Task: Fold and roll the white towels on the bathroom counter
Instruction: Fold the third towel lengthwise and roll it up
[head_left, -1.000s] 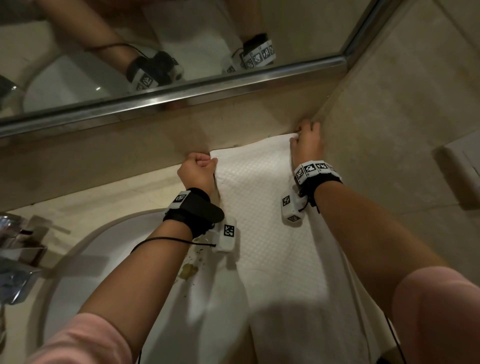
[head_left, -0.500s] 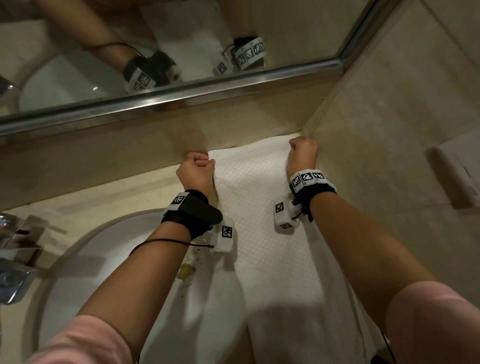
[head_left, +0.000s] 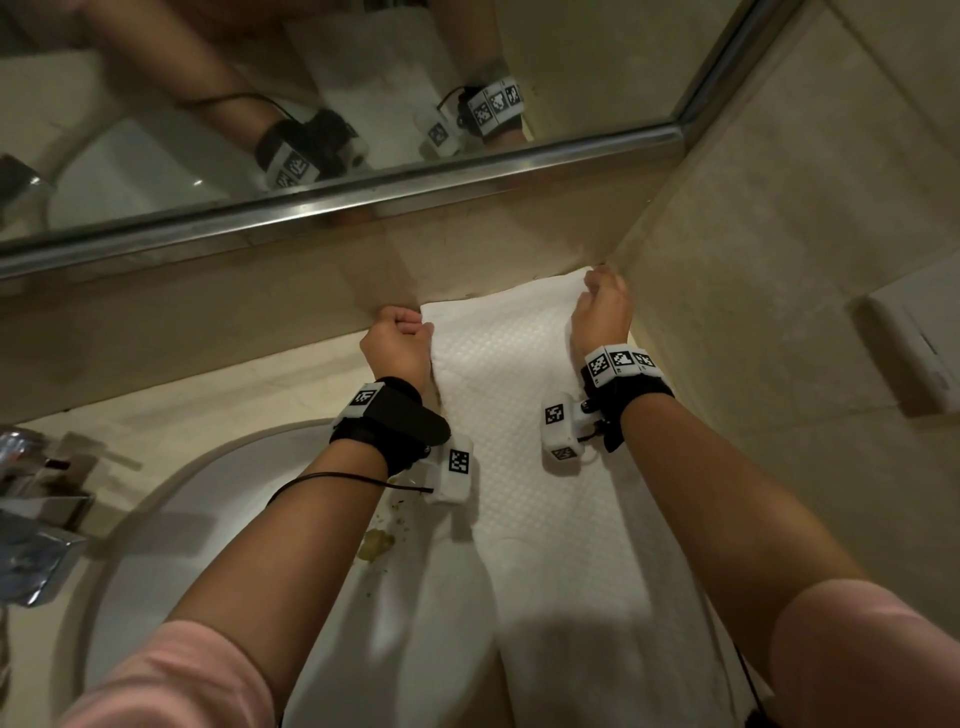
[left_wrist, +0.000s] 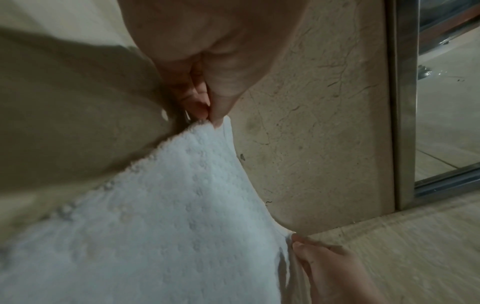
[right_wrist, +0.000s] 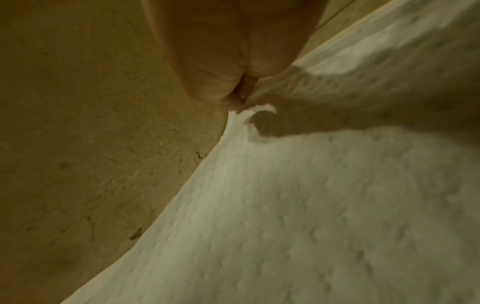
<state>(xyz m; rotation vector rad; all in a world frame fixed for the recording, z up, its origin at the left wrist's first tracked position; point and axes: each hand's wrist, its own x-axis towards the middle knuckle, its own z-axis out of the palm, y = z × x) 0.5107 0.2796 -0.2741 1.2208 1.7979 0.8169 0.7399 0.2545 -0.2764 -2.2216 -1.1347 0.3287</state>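
A white textured towel lies lengthwise on the beige counter, its far edge against the back wall under the mirror. My left hand pinches the towel's far left corner between thumb and curled fingers. My right hand pinches the far right corner, close to the side wall. In the left wrist view the towel stretches between both hands, with the right hand at the lower right. The near part of the towel hangs over the counter's front edge.
A white sink basin sits left of the towel, partly covered by it, with a chrome tap at the far left. Brown specks and a stain mark the basin. A framed mirror runs along the back; a tiled wall closes the right.
My right hand has slid back along the far edge and curled onto the right corner, lifting it a little. The left hand has kept its grip in place.
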